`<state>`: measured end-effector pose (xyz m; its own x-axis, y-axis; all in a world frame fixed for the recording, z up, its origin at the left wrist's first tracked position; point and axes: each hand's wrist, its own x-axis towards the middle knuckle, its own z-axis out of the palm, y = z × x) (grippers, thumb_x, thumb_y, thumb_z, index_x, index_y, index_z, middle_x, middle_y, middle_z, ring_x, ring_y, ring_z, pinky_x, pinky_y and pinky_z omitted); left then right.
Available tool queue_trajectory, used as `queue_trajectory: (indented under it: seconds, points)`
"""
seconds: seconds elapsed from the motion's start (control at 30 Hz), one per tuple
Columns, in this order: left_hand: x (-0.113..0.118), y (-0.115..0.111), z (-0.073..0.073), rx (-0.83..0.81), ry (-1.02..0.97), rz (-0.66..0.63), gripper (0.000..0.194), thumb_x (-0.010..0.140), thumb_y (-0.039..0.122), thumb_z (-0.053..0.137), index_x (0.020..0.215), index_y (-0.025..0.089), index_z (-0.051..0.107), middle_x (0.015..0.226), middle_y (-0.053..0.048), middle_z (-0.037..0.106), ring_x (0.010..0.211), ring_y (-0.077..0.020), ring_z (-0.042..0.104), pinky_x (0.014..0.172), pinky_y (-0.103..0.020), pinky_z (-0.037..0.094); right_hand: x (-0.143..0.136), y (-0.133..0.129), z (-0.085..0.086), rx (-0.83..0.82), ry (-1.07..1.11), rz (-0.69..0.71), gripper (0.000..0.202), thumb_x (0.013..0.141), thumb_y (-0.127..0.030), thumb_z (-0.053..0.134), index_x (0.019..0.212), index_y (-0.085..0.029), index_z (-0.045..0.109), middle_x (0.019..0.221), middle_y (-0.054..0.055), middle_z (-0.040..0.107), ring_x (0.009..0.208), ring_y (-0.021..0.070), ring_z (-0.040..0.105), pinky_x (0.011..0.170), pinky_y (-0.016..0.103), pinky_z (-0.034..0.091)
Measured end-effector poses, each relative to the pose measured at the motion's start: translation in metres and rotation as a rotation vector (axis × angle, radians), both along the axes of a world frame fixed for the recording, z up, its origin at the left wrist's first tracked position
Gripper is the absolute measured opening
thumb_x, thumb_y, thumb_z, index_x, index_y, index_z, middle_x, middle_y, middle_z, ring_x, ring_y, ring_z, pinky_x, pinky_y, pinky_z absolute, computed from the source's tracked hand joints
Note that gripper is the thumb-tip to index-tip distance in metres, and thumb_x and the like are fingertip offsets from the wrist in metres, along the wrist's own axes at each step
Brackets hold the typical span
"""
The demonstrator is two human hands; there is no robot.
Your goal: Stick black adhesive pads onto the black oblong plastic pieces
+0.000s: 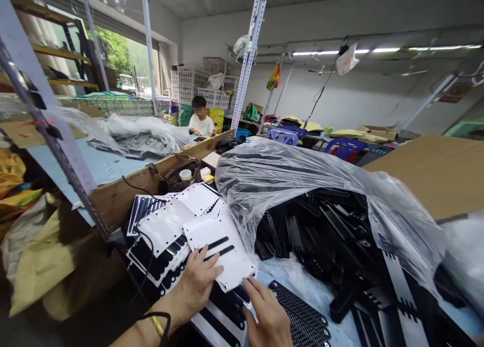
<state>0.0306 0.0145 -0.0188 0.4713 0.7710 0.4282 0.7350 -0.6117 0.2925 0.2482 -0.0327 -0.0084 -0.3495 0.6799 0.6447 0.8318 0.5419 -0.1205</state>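
My left hand (pixel 198 281) lies over a white backing sheet (pixel 217 231) that bears two black strips. Its fingers are stretched out and bent slightly near the lower strip. My right hand (pixel 267 314) is at the sheet's lower right corner, fingertips by the edge and thumb apart from them. Under both hands are more sheets with wide black strips (pixel 223 316). Further white sheets (pixel 166 226) are stacked to the left. Beside my right hand lie black pieces with a mesh pattern (pixel 300 311).
Clear plastic film (pixel 287 165) partly covers a heap of black comb-like pieces (pixel 328 236) on the right. A wooden board (pixel 128 190) borders the left side, by a brown bag (pixel 181 175). A person (pixel 201 119) sits beyond. A cardboard box (pixel 434 170) stands at right.
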Motion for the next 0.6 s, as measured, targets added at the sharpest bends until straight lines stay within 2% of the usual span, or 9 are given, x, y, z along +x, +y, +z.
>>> queue_trajectory:
  seconds: [0.1, 0.2, 0.23, 0.3, 0.33, 0.4, 0.43, 0.5, 0.6]
  points:
    - [-0.015, -0.024, 0.012, 0.021, -0.106, -0.038, 0.044, 0.080, 0.008, 0.053, 0.116, 0.029, 0.068, 0.131, -0.008, 0.064, 0.125, -0.0395, 0.054, 0.096, -0.057, 0.047, -0.013, 0.022, 0.018, 0.038, -0.147, 0.061, 0.049, 0.070, -0.004, 0.049, 0.109, -0.023, 0.071, 0.102, 0.009, 0.076, 0.076, 0.0246, 0.071, 0.063, 0.033, 0.057]
    - [-0.035, -0.056, 0.019, 0.010, -0.330, 0.118, 0.035, 0.082, 0.024, 0.064, 0.117, 0.024, 0.068, 0.125, -0.015, 0.067, 0.118, -0.0386, 0.060, 0.095, -0.052, 0.049, -0.013, 0.031, 0.025, -0.031, -0.134, 0.123, 0.041, 0.075, -0.003, 0.045, 0.094, -0.024, 0.074, 0.082, 0.004, 0.076, 0.062, 0.0189, 0.069, 0.055, 0.027, 0.054]
    - [-0.039, -0.066, 0.019, -0.065, -0.441, 0.183, 0.029, 0.082, 0.031, 0.066, 0.109, 0.021, 0.071, 0.114, -0.016, 0.072, 0.108, -0.0365, 0.066, 0.090, -0.047, 0.052, -0.011, 0.031, 0.025, -0.050, -0.098, 0.123, 0.040, 0.077, -0.003, 0.044, 0.095, -0.022, 0.074, 0.081, 0.004, 0.076, 0.064, 0.0179, 0.070, 0.056, 0.025, 0.054]
    - [-0.041, -0.080, 0.021, -0.425, -0.699, 0.259, 0.031, 0.084, 0.047, 0.063, 0.082, 0.017, 0.072, 0.078, -0.013, 0.074, 0.074, -0.0281, 0.073, 0.064, -0.033, 0.055, -0.007, 0.028, 0.022, -0.059, -0.032, 0.136, 0.039, 0.082, -0.003, 0.042, 0.101, -0.019, 0.071, 0.085, 0.006, 0.076, 0.072, 0.0170, 0.072, 0.061, 0.023, 0.056]
    - [-0.039, -0.083, 0.022, -0.671, -0.848, 0.270, 0.042, 0.085, 0.055, 0.058, 0.075, 0.016, 0.069, 0.064, -0.011, 0.070, 0.057, -0.0236, 0.070, 0.049, -0.027, 0.049, -0.005, 0.024, 0.020, -0.056, -0.018, 0.156, 0.038, 0.083, -0.003, 0.043, 0.104, -0.019, 0.070, 0.087, 0.006, 0.075, 0.075, 0.0168, 0.072, 0.063, 0.023, 0.056]
    - [-0.031, -0.083, 0.026, -1.075, -1.152, 0.251, 0.057, 0.081, 0.069, 0.053, 0.078, 0.014, 0.065, 0.056, -0.008, 0.066, 0.042, -0.0190, 0.063, 0.035, -0.020, 0.034, -0.007, 0.013, 0.014, -0.039, -0.033, 0.213, 0.037, 0.084, -0.004, 0.045, 0.107, -0.019, 0.069, 0.088, 0.007, 0.074, 0.074, 0.0172, 0.071, 0.062, 0.024, 0.055]
    - [-0.025, -0.079, 0.030, -1.164, -1.283, 0.231, 0.060, 0.077, 0.072, 0.055, 0.082, 0.013, 0.065, 0.059, -0.008, 0.067, 0.042, -0.0182, 0.063, 0.034, -0.019, 0.031, -0.009, 0.006, 0.010, -0.028, -0.049, 0.233, 0.037, 0.084, -0.004, 0.046, 0.109, -0.020, 0.068, 0.088, 0.007, 0.074, 0.073, 0.0179, 0.070, 0.062, 0.025, 0.055]
    - [-0.016, -0.071, 0.036, -1.166, -1.441, 0.195, 0.058, 0.070, 0.068, 0.067, 0.083, 0.011, 0.065, 0.064, -0.008, 0.068, 0.046, -0.0161, 0.063, 0.034, -0.017, 0.033, -0.014, -0.009, 0.002, -0.011, -0.066, 0.217, 0.038, 0.083, -0.005, 0.047, 0.109, -0.022, 0.068, 0.090, 0.008, 0.073, 0.071, 0.0196, 0.068, 0.061, 0.028, 0.054]
    - [-0.008, -0.061, 0.041, -1.107, -1.483, 0.175, 0.049, 0.060, 0.053, 0.082, 0.076, 0.009, 0.067, 0.060, -0.006, 0.067, 0.045, -0.0118, 0.057, 0.035, -0.017, 0.038, -0.018, -0.028, -0.004, -0.042, -0.034, 0.172, 0.038, 0.081, -0.005, 0.045, 0.105, -0.023, 0.068, 0.089, 0.008, 0.072, 0.070, 0.0208, 0.066, 0.061, 0.031, 0.052]
